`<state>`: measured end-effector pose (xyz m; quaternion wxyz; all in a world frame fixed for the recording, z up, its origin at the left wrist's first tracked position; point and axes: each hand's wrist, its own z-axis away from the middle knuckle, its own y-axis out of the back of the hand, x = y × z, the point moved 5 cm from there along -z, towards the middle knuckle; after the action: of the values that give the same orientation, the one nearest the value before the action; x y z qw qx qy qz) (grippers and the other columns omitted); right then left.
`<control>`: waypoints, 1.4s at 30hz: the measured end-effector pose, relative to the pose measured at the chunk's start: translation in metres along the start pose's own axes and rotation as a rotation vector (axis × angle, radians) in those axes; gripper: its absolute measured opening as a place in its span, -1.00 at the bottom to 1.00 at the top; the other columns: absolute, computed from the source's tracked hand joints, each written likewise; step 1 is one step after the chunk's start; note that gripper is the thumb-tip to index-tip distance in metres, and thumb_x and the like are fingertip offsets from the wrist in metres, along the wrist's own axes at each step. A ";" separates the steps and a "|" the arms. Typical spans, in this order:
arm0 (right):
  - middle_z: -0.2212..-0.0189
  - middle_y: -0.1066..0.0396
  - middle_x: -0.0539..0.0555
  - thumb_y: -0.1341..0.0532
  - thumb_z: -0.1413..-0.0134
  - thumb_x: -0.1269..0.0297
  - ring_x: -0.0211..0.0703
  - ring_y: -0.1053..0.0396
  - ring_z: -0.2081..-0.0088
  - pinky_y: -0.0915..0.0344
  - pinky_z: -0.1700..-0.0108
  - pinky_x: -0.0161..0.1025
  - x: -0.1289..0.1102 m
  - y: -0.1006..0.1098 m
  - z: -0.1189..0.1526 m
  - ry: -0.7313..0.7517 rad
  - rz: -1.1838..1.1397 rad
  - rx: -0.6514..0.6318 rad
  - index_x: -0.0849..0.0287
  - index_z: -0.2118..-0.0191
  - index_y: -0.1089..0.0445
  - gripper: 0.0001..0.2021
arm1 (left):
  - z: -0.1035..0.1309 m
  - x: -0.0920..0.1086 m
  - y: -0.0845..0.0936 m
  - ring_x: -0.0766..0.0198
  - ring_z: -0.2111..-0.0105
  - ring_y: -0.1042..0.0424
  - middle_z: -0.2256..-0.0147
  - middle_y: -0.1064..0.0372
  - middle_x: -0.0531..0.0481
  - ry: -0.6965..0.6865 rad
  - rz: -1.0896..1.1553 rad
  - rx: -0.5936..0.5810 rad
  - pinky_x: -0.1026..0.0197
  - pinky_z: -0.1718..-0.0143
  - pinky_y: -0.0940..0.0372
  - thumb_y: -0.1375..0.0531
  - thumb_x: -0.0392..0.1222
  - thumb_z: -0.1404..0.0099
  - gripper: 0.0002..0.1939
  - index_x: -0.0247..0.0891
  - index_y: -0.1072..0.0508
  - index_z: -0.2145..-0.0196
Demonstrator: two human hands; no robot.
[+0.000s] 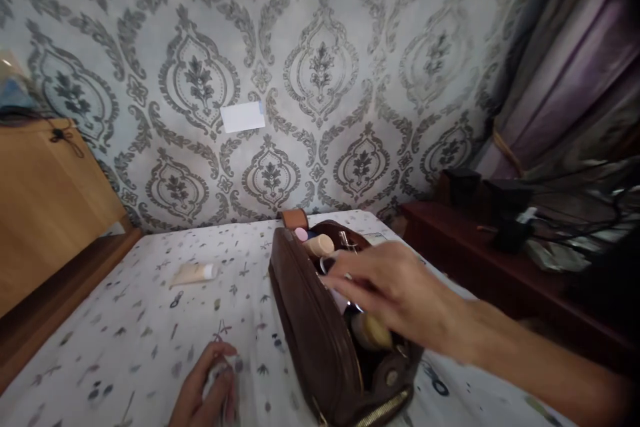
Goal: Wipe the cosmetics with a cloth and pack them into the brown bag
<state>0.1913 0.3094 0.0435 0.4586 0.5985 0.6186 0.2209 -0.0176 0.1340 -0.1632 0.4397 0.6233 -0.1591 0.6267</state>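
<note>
A brown toiletry bag (315,327) lies unzipped on a white patterned cloth (130,327). Over its opening is my right hand (385,280), thumb and fingers pinched together at the contents; what they grip is hidden and slightly blurred. Around those fingers the bag holds a beige-capped container (320,245), a pink round cap (301,234) and a yellowish container (375,332). My left hand (205,390) rests on the cloth left of the bag. Its fingers curl round something clear or whitish that I cannot make out. Farther back lies a beige tube (193,273) with a white cap.
A wooden cabinet (50,207) stands at the left. Patterned wallpaper (320,73) covers the wall behind, with a small white card (243,117) on it. To the right are a dark red bench (450,240) with dark objects on it and a purple curtain (555,93).
</note>
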 end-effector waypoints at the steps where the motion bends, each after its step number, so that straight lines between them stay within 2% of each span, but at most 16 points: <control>1: 0.68 -0.26 -0.04 -0.03 -0.35 0.13 -0.30 -0.15 0.63 -0.03 0.51 -0.28 -0.013 -0.008 0.009 0.043 -0.003 -0.046 0.14 0.52 -0.35 -0.58 | -0.003 0.006 0.003 0.12 0.51 -0.38 0.62 -0.25 0.12 -0.062 -0.029 -0.014 0.17 0.34 -0.32 -0.03 0.31 -0.26 -0.51 -0.14 -0.41 0.16; 4: 0.63 -0.36 0.02 -0.01 -0.37 0.16 -0.22 -0.28 0.57 -0.10 0.46 -0.24 -0.049 -0.037 0.036 0.116 -0.065 -0.193 0.10 0.46 -0.41 -0.61 | -0.021 0.026 0.015 0.17 0.56 -0.33 0.63 -0.22 0.15 -0.231 -0.151 -0.080 0.19 0.39 -0.28 -0.03 0.28 -0.28 -0.54 -0.18 -0.39 0.22; 6: 0.63 -0.37 0.03 -0.08 -0.33 0.14 -0.21 -0.30 0.58 -0.13 0.47 -0.26 -0.067 -0.061 0.050 0.104 -0.139 -0.274 0.08 0.47 -0.45 -0.63 | -0.038 0.043 0.031 0.18 0.49 -0.37 0.42 -0.40 0.04 -0.363 -0.329 -0.017 0.19 0.38 -0.28 0.02 0.22 -0.34 -0.58 -0.17 -0.37 0.28; 8: 0.63 -0.38 0.04 -0.16 -0.26 0.12 -0.21 -0.32 0.58 -0.15 0.49 -0.28 -0.079 -0.086 0.060 0.048 -0.193 -0.326 0.09 0.50 -0.49 -0.67 | -0.057 0.060 0.048 0.11 0.27 -0.44 0.18 -0.46 -0.07 -0.453 -0.636 0.119 0.13 0.20 -0.32 0.10 0.04 -0.42 -0.65 -0.18 -0.36 0.11; 10: 0.64 -0.38 0.02 -0.23 -0.20 0.16 -0.22 -0.34 0.56 -0.18 0.48 -0.33 -0.087 -0.112 0.067 0.012 -0.308 -0.405 0.09 0.46 -0.54 -0.74 | -0.078 0.072 0.058 0.02 -0.09 -0.31 -0.10 -0.32 -0.21 -0.468 -1.008 0.175 0.07 0.01 -0.29 0.12 -0.25 -0.39 -0.59 -0.25 -0.25 -0.13; 13: 0.61 -0.39 -0.02 -0.27 -0.13 0.19 -0.26 -0.35 0.51 -0.22 0.42 -0.38 -0.091 -0.142 0.069 -0.120 -0.512 -0.399 0.10 0.37 -0.58 -0.84 | -0.109 0.080 0.067 -0.11 -0.29 -0.03 -0.33 -0.01 -0.31 -0.418 -1.098 0.145 -0.07 -0.10 -0.24 -0.04 -0.37 -0.26 -0.32 -0.32 -0.01 -0.33; 14: 0.62 -0.37 -0.04 -0.27 -0.12 0.21 -0.28 -0.32 0.53 -0.20 0.43 -0.38 -0.090 -0.151 0.068 -0.178 -0.574 -0.387 0.11 0.37 -0.58 -0.84 | -0.118 0.079 0.067 -0.11 -0.32 0.01 -0.35 0.03 -0.32 -0.402 -1.108 0.109 -0.08 -0.14 -0.22 -0.08 -0.38 -0.24 -0.28 -0.33 0.00 -0.34; 17: 0.68 -0.28 -0.08 -0.23 -0.10 0.20 -0.36 -0.20 0.64 -0.12 0.53 -0.40 -0.086 -0.177 0.067 -0.349 -0.787 -0.368 0.19 0.45 -0.50 -0.79 | -0.136 0.072 0.063 -0.08 -0.25 -0.16 -0.25 -0.18 -0.30 -0.335 -1.120 0.003 -0.09 -0.15 -0.22 -0.20 -0.34 -0.23 -0.37 -0.34 -0.21 -0.24; 20: 0.71 -0.23 -0.12 -0.27 -0.04 -0.04 -0.37 -0.15 0.68 -0.10 0.61 -0.42 -0.079 -0.201 0.070 -0.507 -1.024 -0.328 0.19 0.46 -0.40 -0.65 | -0.140 0.067 0.061 -0.03 -0.16 -0.28 -0.15 -0.30 -0.19 -0.294 -1.102 0.002 -0.18 -0.13 -0.24 -0.24 -0.20 -0.31 -0.59 -0.29 -0.37 -0.10; 24: 0.74 -0.24 -0.12 -0.27 0.09 -0.29 -0.38 -0.10 0.72 -0.09 0.63 -0.39 -0.062 -0.224 0.078 -0.587 -1.167 -0.193 0.18 0.48 -0.32 -0.46 | -0.127 0.070 0.068 -0.02 -0.13 -0.29 -0.09 -0.33 -0.17 -0.285 -1.003 0.059 -0.22 -0.14 -0.20 -0.22 -0.16 -0.33 -0.69 -0.30 -0.42 0.00; 28: 0.65 -0.33 -0.07 -0.26 0.05 -0.29 -0.34 -0.21 0.64 -0.17 0.55 -0.35 -0.051 -0.228 0.082 -0.577 -1.216 -0.076 0.20 0.34 -0.41 -0.45 | -0.093 0.075 0.070 -0.03 0.00 -0.40 0.05 -0.44 -0.19 -0.309 -0.782 0.021 -0.08 -0.04 -0.28 -0.23 -0.14 -0.26 -0.70 -0.33 -0.44 0.08; 31: 0.27 -0.47 0.09 -0.33 0.07 -0.23 -0.15 -0.44 0.26 -0.37 0.30 -0.26 -0.054 -0.222 0.081 -0.567 -1.260 0.016 0.13 0.04 -0.41 -0.40 | -0.052 0.075 0.056 0.06 0.17 -0.49 0.17 -0.50 -0.11 -0.321 -0.554 -0.059 0.13 0.17 -0.38 -0.12 0.05 -0.31 -0.58 -0.30 -0.40 0.02; 33: 0.04 -0.40 0.16 -0.36 0.09 -0.20 -0.05 -0.39 0.01 -0.37 0.03 -0.14 -0.061 -0.218 0.080 -0.544 -1.307 0.045 0.08 -0.10 -0.32 -0.31 | -0.021 0.074 0.041 0.09 0.17 -0.49 0.16 -0.49 -0.11 -0.329 -0.435 -0.089 0.18 0.23 -0.37 -0.05 0.13 -0.33 -0.51 -0.29 -0.37 -0.02; 35: 0.00 -0.37 0.17 -0.35 0.05 -0.17 -0.03 -0.35 -0.06 -0.29 -0.10 -0.08 -0.071 -0.215 0.077 -0.499 -1.373 0.023 0.07 -0.15 -0.26 -0.30 | 0.008 0.074 0.023 0.12 0.17 -0.46 0.17 -0.48 -0.08 -0.363 -0.326 -0.133 0.21 0.22 -0.36 -0.09 0.16 -0.30 -0.55 -0.25 -0.40 0.06; 39: 0.21 -0.39 0.07 -0.32 0.00 -0.14 -0.10 -0.37 0.18 -0.35 0.22 -0.22 -0.082 -0.215 0.077 -0.473 -1.454 -0.037 0.09 -0.08 -0.28 -0.40 | 0.044 0.074 0.001 0.20 0.31 -0.40 0.36 -0.40 0.04 -0.452 -0.161 -0.223 0.23 0.27 -0.30 -0.13 0.12 -0.30 -0.66 -0.23 -0.37 0.23; 42: 0.33 -0.34 0.00 -0.34 0.05 -0.15 -0.19 -0.30 0.30 -0.24 0.34 -0.31 -0.079 -0.214 0.080 -0.515 -1.410 0.019 0.14 0.06 -0.35 -0.45 | 0.046 0.069 0.011 0.15 0.19 -0.41 0.23 -0.43 -0.04 -0.464 -0.101 -0.023 0.19 0.13 -0.29 -0.06 0.11 -0.34 -0.66 -0.22 -0.36 0.17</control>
<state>0.1316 0.1732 -0.1467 0.6164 0.0969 0.7304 -0.2779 0.0148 0.1180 -0.0875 0.4292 0.7529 -0.2314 0.4421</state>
